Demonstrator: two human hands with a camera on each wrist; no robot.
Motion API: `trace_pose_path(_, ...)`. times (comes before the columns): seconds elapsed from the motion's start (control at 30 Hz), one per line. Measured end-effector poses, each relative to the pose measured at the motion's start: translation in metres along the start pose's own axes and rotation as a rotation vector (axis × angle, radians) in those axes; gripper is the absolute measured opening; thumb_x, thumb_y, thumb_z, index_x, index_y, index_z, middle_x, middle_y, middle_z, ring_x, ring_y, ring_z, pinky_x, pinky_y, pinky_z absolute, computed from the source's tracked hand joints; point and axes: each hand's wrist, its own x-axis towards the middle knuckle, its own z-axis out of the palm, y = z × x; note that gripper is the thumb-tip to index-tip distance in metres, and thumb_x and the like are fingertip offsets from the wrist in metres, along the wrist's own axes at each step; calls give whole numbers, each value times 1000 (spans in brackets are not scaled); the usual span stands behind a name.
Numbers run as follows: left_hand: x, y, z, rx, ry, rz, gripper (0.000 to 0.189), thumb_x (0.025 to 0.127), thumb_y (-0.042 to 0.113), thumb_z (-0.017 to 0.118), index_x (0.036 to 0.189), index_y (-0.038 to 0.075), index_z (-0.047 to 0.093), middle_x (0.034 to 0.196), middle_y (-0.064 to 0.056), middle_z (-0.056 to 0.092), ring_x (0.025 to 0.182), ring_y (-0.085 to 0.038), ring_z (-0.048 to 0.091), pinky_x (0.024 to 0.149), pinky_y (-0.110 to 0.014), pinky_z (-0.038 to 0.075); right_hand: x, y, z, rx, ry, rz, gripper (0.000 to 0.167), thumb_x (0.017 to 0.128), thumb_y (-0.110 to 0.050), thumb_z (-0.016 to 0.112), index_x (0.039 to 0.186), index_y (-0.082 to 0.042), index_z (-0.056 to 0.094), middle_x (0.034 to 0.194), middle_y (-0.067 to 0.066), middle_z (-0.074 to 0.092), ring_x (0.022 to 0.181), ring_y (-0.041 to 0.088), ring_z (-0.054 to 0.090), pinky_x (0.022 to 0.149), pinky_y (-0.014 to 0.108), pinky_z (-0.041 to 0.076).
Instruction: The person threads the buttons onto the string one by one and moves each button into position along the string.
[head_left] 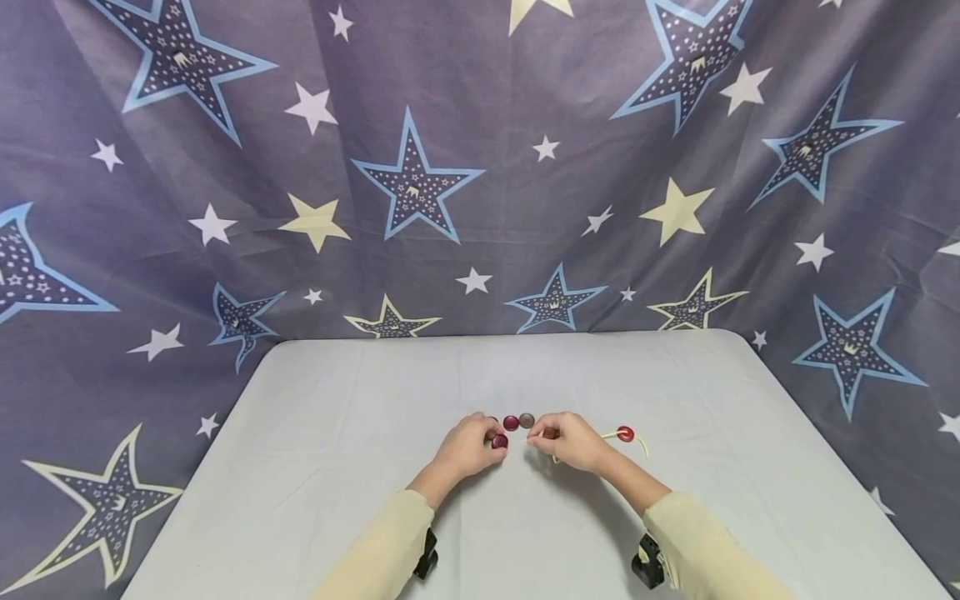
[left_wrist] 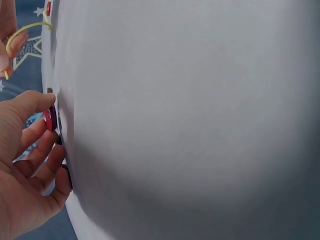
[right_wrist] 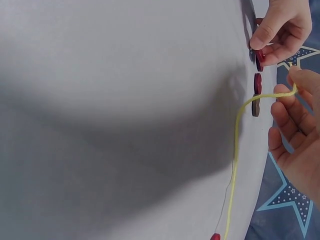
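Yellow cord (right_wrist: 236, 145) ran from the right hand (head_left: 573, 442) to a bright red disc (head_left: 625, 433) on the tabletop (head_left: 315, 500); threaded or just lying across it, couldn't tell. Right fingers pinched the cord near one end, short tip poking past them in the left wrist view. Left hand (head_left: 467, 443) gripped a dark red disc (head_left: 500, 441) between thumb and fingers; couldn't make out a hole in it. Hands near each other, cord tip and gripped disc apart.

Risks, my read: cord looked limp, so the short tip could bend or slip back if pushed. Gripped disc looked smooth, held at its edge; a loose pinch could let it spin or drop. Left fingers sat just beside other discs, incl. a maroon disc (head_left: 511, 422) and a brown disc (head_left: 527, 421); a stray knuckle could scatter them. A tug on the cord could drag the bright red one.

Surface: pale grey, flat, faint creases, soft shadows under both hands. Room: purple-grey curtain (head_left: 247, 167), printed stars, hung behind and along both sides. Cream sleeves (head_left: 375, 550), black wrist gear (head_left: 426, 557) low over the table.
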Motion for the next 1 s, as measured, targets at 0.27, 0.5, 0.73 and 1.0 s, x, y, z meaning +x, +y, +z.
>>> trace_pose_path(0.27, -3, 0, -3, -33, 26, 10, 22, 74, 22, 73, 92, 11, 68, 83, -1, 59, 76, -12, 50, 67, -26, 41, 0, 0, 0, -1, 0, 23, 9, 88, -18, 65, 85, -11, 69, 64, -3, 57, 55, 1, 46, 50, 18, 40)
trace_pose_path(0.5, -4, -1, -5, -56, 51, 2, 25, 73, 23, 71, 96, 13, 68, 85, 0, 60, 78, -14, 52, 69, -28, 43, -1, 0, 0, -13, 8, 21, 9, 88, -18, 65, 85, -11, 69, 65, -3, 58, 55, 2, 46, 50, 19, 40)
trace_pose_path(0.73, -5, -2, -6, -89, 72, -6, 24, 74, 22, 71, 95, 13, 66, 87, 0, 62, 80, -14, 53, 72, -28, 43, 0, -1, -2, -12, 11, 15, 9, 87, -18, 65, 85, -10, 69, 65, -1, 58, 55, 2, 46, 50, 19, 41)
trace_pose_path(1.0, -7, 0, -8, -182, 65, -28, 24, 76, 19, 70, 98, 10, 64, 91, -3, 63, 80, -14, 55, 72, -27, 46, 1, -3, -2, -8, 16, 15, 10, 88, -17, 65, 86, -8, 69, 66, -1, 58, 56, 3, 47, 52, 20, 42)
